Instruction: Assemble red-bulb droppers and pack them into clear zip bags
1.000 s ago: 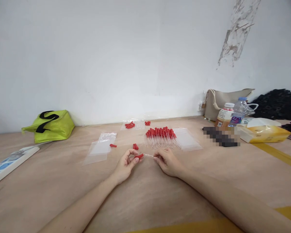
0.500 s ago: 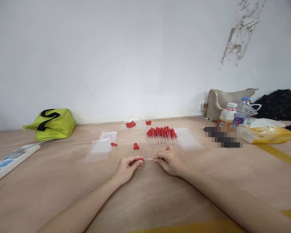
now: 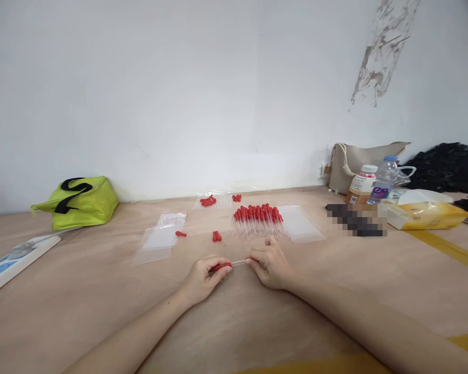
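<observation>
The left hand (image 3: 202, 281) holds one red bulb (image 3: 223, 266) over the near-middle part of the tabletop (image 3: 203, 332). Its fingers are closed around the bulb, thumb on the near side, with the bulb's open end directed toward the right hand (image 3: 272, 267). The fingers of the right hand are pinched on a slender clear tube (image 3: 238, 263); the gap between them is taken up by the tube alone. The tube spans the space between the two hands, roughly level, and its left end meets the mouth of the bulb. The depth of insertion cannot be determined from this view.

Beyond the right hand, a row of assembled droppers (image 3: 258, 215) lies side by side, red ends facing the wall (image 3: 179, 93) and clear stems facing the person. A flat clear bag (image 3: 304, 226) lies just to the right of the row. Beyond the left hand, a pair of loose bulbs (image 3: 217, 236) lies together; farther left, a single loose bulb (image 3: 181, 234) lies beside overlapping clear bags (image 3: 156, 243). Near the wall, a further group of red bulbs (image 3: 208, 200) lies next to clear tubes. A yellow-green bag (image 3: 89, 202) stands at the far left; a tissue pack (image 3: 425, 215) lies at the right.
</observation>
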`<state>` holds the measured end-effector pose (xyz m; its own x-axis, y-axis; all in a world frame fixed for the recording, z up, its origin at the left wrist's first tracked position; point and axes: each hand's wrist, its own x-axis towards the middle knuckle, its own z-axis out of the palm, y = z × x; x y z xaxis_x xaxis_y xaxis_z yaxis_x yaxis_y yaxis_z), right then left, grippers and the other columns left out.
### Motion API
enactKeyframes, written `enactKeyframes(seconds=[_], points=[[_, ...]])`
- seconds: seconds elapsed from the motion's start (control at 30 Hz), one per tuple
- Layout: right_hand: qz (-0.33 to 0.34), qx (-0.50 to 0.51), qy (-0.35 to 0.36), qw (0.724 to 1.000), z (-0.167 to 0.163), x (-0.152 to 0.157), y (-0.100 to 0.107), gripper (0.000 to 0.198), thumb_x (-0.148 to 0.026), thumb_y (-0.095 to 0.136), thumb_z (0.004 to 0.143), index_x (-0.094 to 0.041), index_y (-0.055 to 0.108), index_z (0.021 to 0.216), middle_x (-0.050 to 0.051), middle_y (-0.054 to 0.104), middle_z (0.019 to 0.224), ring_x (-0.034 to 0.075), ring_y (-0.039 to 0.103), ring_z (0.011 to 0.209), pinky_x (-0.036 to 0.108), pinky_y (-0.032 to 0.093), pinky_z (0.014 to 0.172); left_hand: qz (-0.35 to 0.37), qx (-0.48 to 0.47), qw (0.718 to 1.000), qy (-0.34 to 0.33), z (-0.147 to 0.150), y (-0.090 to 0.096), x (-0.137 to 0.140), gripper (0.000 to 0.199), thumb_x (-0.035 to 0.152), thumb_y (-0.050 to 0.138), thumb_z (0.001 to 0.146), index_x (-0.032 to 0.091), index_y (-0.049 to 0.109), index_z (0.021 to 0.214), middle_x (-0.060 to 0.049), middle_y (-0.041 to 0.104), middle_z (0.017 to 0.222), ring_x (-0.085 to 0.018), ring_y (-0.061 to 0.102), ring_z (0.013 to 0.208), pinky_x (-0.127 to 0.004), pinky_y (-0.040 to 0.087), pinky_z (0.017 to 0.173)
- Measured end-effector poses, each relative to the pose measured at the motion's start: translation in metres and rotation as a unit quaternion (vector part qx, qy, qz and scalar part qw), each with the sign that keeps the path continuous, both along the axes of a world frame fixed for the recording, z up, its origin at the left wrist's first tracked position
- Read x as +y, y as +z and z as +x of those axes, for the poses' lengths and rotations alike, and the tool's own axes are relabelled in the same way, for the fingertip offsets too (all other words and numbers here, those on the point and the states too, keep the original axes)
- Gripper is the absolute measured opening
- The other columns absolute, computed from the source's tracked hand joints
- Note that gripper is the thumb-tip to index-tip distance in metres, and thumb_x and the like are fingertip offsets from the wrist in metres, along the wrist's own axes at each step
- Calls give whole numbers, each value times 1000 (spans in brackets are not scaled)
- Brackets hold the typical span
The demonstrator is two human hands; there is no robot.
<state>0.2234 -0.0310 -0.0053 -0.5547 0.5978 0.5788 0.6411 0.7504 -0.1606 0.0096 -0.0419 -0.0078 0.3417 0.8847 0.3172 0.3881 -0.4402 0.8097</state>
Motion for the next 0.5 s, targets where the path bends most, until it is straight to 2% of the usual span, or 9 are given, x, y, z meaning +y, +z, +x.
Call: enactKeyframes(seconds=[0.2, 0.33, 0.5], points=[[-14, -24, 7, 1000, -4, -3, 0, 23, -20, 38, 84, -16, 53, 66, 0, 60, 64, 9, 44, 55, 29, 20, 66, 128, 96, 986, -37, 1, 8, -4, 15, 25, 54, 79, 22, 68, 79, -2, 61, 67, -15, 55, 59, -21, 42, 54], [-27, -40, 16, 999, -8, -6, 4, 21, -21, 40, 84, -18, 56, 71, 0, 62, 69, 10, 47, 60, 29, 21, 66, 148, 158, 975, -57, -6, 14, -3, 18, 24, 48, 83, 23, 66, 85, -3, 62, 74, -15, 57, 66, -23, 42, 62], [19, -75, 6, 997, -7, -10, 7, 17, -27, 48, 80, -19, 60, 71, 2, 61, 76, 14, 48, 72, 30, 22, 67, 159, 175, 971, -42, -14, 10, 2, 18, 25, 50, 83, 26, 65, 91, -2, 62, 81, -15, 57, 72, -22, 43, 66]])
